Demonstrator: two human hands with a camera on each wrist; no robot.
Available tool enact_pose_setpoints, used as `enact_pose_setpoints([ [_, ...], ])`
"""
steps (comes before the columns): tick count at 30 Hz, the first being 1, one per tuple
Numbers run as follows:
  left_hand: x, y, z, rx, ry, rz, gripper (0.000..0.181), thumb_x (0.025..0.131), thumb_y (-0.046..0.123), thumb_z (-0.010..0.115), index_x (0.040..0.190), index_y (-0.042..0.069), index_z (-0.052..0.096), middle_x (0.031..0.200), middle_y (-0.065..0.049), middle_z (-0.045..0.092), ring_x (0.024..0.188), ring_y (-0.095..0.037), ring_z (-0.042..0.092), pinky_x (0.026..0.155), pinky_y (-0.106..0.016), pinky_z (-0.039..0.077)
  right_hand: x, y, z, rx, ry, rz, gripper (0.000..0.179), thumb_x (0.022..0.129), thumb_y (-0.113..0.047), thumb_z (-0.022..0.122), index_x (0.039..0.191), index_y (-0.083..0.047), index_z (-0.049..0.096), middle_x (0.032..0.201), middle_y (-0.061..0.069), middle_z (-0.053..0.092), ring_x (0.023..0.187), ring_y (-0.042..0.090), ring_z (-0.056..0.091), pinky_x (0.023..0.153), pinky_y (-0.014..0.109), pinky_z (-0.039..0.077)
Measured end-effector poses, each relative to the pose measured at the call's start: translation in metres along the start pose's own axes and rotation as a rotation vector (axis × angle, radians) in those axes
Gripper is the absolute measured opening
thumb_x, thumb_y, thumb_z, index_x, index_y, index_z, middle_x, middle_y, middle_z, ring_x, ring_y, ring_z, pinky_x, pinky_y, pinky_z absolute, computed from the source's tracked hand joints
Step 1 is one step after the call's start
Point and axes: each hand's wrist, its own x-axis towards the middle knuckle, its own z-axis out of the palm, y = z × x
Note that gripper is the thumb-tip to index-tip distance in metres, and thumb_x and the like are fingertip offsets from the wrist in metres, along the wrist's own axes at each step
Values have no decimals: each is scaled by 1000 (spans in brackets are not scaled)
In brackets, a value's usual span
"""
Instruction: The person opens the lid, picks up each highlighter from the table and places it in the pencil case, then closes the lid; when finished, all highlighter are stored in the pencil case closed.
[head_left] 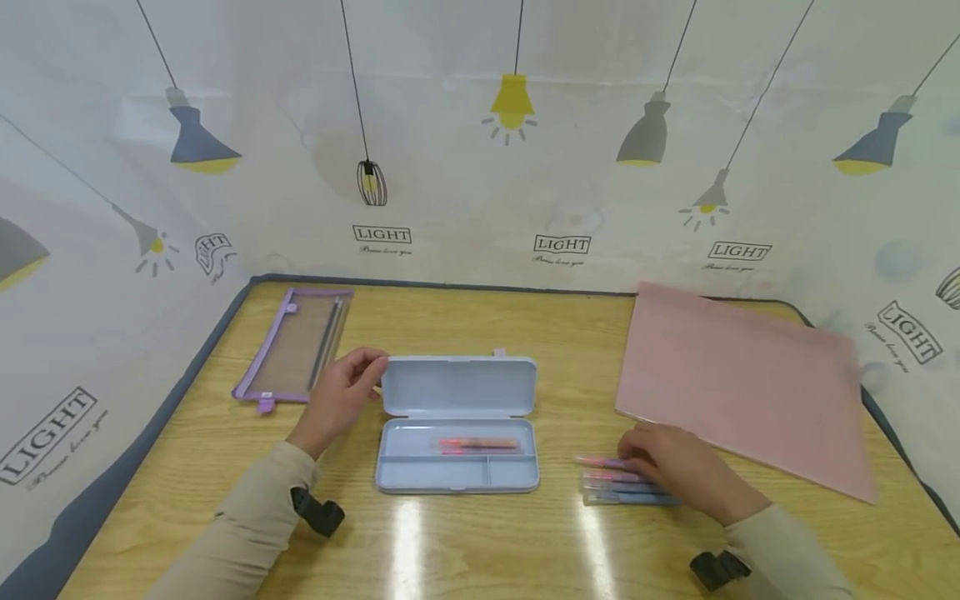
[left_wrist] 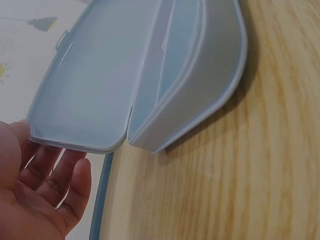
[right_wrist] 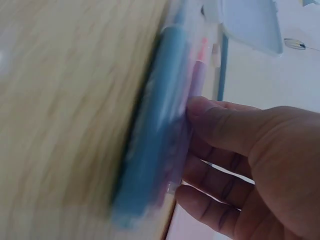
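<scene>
A light blue pencil case (head_left: 456, 454) lies with its lid (head_left: 459, 387) raised. My left hand (head_left: 341, 400) holds the lid's left corner, thumb at the edge and fingers behind, as the left wrist view also shows. Orange-pink pens (head_left: 480, 446) lie in the long rear compartment; the two front compartments hold nothing visible. Right of the case, my right hand (head_left: 686, 468) pinches a purple pen with a pink tip (right_wrist: 198, 75) between thumb and fingers. Beside it in a row are a pink pen and blue pens (head_left: 626, 497); the nearest blue pen (right_wrist: 150, 130) looks blurred.
At the back left lies a mesh pouch with purple trim (head_left: 296, 346), dark sticks inside. A pink folder (head_left: 742, 387) covers the right rear of the wooden table (head_left: 480, 550). Behind the table hangs a lamp-printed curtain (head_left: 450, 125). A small light purple tab (head_left: 499, 352) shows behind the lid.
</scene>
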Motion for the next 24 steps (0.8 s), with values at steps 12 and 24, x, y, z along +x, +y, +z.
enact_pose_setpoints([
  [12,1,-1,0,-1,-6,2,34,104,32,51,116,3,63,105,-16,67,90,-21,61,75,-31,59,46,-57,-2,-17,118,-161,2,94,-16,68,92,-17,70,88,-8,64,75,3,57,67,25,53],
  [24,1,-2,-1,14,-1,4,35,104,32,50,117,2,62,106,-16,68,90,-19,61,75,-31,58,88,-98,19,-57,131,-217,7,88,-13,74,87,-16,68,85,-6,62,76,10,59,71,28,54],
])
